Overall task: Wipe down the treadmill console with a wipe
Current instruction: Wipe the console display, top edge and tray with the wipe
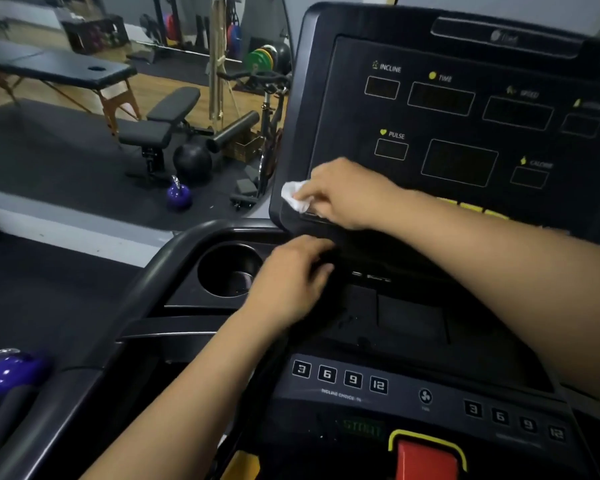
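The right hand [340,194] reaches across from the right and pinches a crumpled white wipe [294,196] between curled fingers and thumb. It presses the wipe against the lower left corner of the treadmill console [465,57], right at the edge of the dark display panel below the PULSE window. The wad bulges out to the left of the fingertips; bunched as it is, I can't make out a long axis. The left hand [291,278] lies palm down on the tray ledge nearer the person, just right of the round cup holder [227,270], fingers loosely bent and holding nothing that shows. The console leans back, its face towards the person and its long side running left to right. The numbered incline buttons [340,377] sit nearer, and a purple kettlebell [179,196] stands on the floor to the far left.
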